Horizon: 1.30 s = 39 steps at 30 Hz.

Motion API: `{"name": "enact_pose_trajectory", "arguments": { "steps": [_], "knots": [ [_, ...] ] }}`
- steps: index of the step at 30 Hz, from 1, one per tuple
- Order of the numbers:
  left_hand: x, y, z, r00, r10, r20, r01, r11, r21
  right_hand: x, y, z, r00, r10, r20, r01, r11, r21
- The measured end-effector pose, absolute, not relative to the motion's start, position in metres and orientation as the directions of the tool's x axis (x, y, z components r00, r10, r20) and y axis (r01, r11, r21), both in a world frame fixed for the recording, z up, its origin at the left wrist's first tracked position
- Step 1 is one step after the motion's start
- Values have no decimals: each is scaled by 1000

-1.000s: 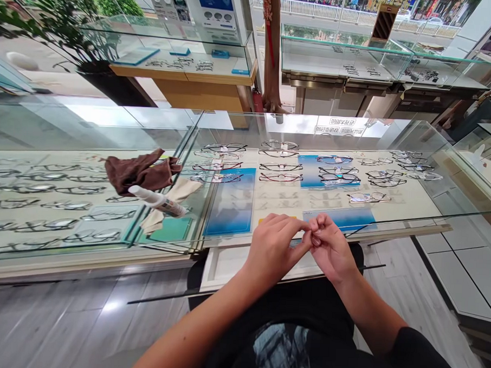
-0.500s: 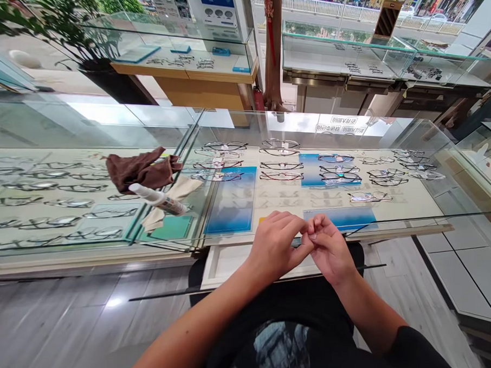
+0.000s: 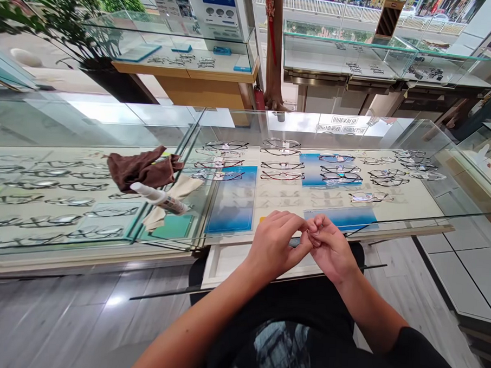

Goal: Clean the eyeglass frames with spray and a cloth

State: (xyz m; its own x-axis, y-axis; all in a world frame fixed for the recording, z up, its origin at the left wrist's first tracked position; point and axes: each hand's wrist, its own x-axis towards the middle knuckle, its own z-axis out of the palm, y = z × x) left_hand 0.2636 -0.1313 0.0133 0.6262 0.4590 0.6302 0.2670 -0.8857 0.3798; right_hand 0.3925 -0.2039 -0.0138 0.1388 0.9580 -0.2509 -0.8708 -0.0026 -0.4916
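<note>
At a shop's glass desk (image 3: 415,205), head view, with glasses (image 3: 339,178) rowed inside, probably for display: holding left hand (image 3: 279,242) and right hand (image 3: 332,250) over a white drawer (image 3: 229,262), fingers curled, tips meeting, likely for fine control; cannot tell how tightly closed, or of anything small between. Has brown cloth (image 3: 142,171) and bottle (image 3: 159,198) on top at left, presumably within reach.
</note>
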Motion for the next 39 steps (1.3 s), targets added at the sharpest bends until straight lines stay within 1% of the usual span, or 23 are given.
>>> {"name": "enact_pose_trajectory", "arguments": {
  "steps": [3,5,8,11,14,16,18,20,21,23,24,25,27,29,30,32,34,37,39],
  "knots": [
    [258,-131,19,650,480,589,272,-871,410,397,-205,-14,140,958,-252,-873,-1,-488],
    [250,-129,24,679,500,537,295,-856,423,404,-209,-13,145,959,-243,-862,2,-507],
    [230,-125,30,721,544,429,354,-822,447,424,-221,-9,197,955,-223,-820,36,-571],
    [203,-118,30,739,598,309,426,-771,473,457,-236,-5,325,923,-205,-729,106,-676],
    [172,-110,25,751,622,221,472,-741,478,500,-248,-6,506,845,-170,-555,169,-815],
    [152,-105,19,749,643,160,504,-710,491,536,-252,-8,629,765,-134,-390,162,-906],
    [132,-101,11,749,661,45,553,-661,508,576,-252,-11,736,671,-90,-203,92,-975],
    [115,-97,2,697,717,30,597,-602,531,614,-249,-12,814,580,-28,6,-57,-998],
    [108,-94,-2,676,736,33,606,-580,545,631,-247,-12,841,541,8,108,-155,-982],
    [97,-90,-9,658,752,37,605,-557,569,655,-243,-10,858,504,95,299,-340,-892],
    [94,-88,-12,654,756,31,607,-548,576,660,-241,-8,841,523,140,385,-397,-833],
    [91,-86,-14,648,762,24,612,-538,580,660,-239,-6,803,570,174,468,-422,-776],
    [89,-83,-16,627,779,17,625,-515,586,648,-237,0,665,727,172,609,-395,-687],
    [90,-81,-16,610,793,7,634,-493,596,625,-234,4,482,872,91,713,-330,-619],
    [92,-81,-15,605,796,3,635,-485,602,612,-232,6,408,911,52,756,-306,-579],
    [97,-83,-11,610,793,-10,632,-478,610,589,-225,7,329,944,26,834,-278,-476],
    [105,-87,-4,610,792,-20,629,-469,619,573,-217,6,313,949,32,888,-280,-364],
    [117,-99,9,555,830,-60,655,-392,646,563,-207,4,339,941,5,916,-329,-228],
    [123,-105,17,512,855,-88,661,-326,676,562,-205,4,380,925,-12,911,-377,-168]
  ]
}}
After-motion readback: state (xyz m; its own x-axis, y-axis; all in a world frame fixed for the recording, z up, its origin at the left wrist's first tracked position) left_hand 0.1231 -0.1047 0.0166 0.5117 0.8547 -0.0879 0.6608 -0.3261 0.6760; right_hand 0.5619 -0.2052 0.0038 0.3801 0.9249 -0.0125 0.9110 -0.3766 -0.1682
